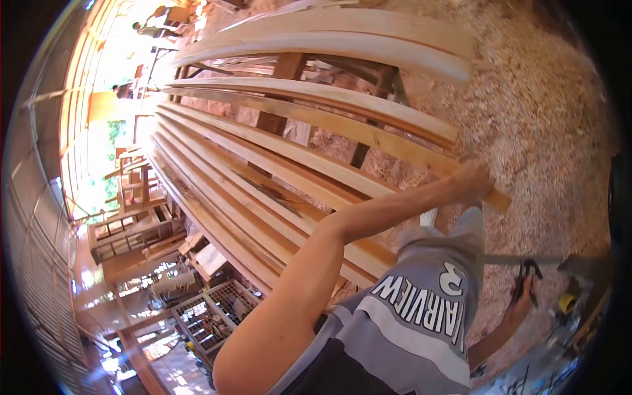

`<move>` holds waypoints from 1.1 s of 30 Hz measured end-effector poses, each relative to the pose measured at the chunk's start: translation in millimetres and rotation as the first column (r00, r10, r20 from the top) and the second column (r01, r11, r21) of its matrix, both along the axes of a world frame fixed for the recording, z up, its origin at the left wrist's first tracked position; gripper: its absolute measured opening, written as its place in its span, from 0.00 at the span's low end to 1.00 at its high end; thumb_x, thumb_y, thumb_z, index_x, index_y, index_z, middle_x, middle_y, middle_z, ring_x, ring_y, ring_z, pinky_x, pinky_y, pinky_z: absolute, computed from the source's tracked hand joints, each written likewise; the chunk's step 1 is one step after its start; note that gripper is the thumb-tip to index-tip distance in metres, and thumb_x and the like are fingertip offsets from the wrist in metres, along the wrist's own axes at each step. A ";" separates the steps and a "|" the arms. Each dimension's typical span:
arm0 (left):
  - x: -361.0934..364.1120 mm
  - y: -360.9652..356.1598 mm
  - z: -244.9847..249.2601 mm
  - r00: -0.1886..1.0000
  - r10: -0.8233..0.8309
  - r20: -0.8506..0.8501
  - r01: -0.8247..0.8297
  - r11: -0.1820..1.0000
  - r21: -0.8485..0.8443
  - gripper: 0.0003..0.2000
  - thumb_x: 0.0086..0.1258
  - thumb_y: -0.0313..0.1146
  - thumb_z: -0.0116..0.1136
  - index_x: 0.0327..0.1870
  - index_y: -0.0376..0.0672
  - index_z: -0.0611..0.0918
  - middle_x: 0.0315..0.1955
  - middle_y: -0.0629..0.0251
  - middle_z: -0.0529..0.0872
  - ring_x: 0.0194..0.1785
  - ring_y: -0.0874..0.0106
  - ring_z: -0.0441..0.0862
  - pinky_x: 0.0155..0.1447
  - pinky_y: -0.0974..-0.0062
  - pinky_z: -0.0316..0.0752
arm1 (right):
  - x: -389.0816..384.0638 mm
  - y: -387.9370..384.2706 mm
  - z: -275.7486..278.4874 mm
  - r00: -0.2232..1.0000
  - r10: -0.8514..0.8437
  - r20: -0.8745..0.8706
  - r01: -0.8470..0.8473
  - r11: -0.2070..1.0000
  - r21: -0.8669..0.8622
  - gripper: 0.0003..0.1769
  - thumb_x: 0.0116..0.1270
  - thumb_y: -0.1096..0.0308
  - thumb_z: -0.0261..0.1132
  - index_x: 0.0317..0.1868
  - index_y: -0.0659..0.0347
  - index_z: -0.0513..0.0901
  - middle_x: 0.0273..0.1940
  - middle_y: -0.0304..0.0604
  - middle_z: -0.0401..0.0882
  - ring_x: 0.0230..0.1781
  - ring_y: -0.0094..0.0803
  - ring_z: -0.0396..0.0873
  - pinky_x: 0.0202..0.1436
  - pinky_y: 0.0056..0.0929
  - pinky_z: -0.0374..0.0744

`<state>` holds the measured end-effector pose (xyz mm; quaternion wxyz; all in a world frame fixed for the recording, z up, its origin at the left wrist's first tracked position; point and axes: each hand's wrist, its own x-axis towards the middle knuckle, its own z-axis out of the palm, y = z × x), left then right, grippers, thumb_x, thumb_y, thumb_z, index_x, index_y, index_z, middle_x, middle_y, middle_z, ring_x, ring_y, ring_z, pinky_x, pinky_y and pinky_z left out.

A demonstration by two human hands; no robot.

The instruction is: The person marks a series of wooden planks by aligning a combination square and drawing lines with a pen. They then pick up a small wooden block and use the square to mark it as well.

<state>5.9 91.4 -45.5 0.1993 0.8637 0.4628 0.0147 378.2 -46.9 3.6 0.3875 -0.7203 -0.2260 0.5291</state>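
Observation:
My left hand [471, 181] reaches across my body, its fingers closed around a long narrow wooden plank [395, 141] near its end. The plank's tip sticks out past the hand. Low on the right, my right hand [523, 293] is closed on a black tool [528, 276] with a hooked, open-loop shape; its exact kind I cannot tell. A straight grey strip [503, 259] runs level beside the tool's top. Several more long planks [296, 171] lie side by side next to the held one, across dark supports.
Wood shavings [526, 99] cover the ground. Wider boards [342, 39] lie at the top. Wooden frames [135, 230] and a metal grid [214, 313] stand at the left and lower left. A yellow item [567, 303] lies at the right. People [158, 26] are far off, top left.

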 end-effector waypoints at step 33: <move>13.1 43.4 -123.1 0.908 0.177 0.380 0.031 0.875 -0.484 0.27 0.65 0.43 0.73 0.62 0.39 0.80 0.51 0.52 0.88 0.54 0.59 0.87 0.61 0.62 0.80 | -1.6 -18.5 -19.1 0.956 -0.247 -0.157 0.254 0.967 0.026 0.14 0.81 0.60 0.63 0.54 0.62 0.80 0.40 0.44 0.87 0.34 0.23 0.82 0.35 0.21 0.79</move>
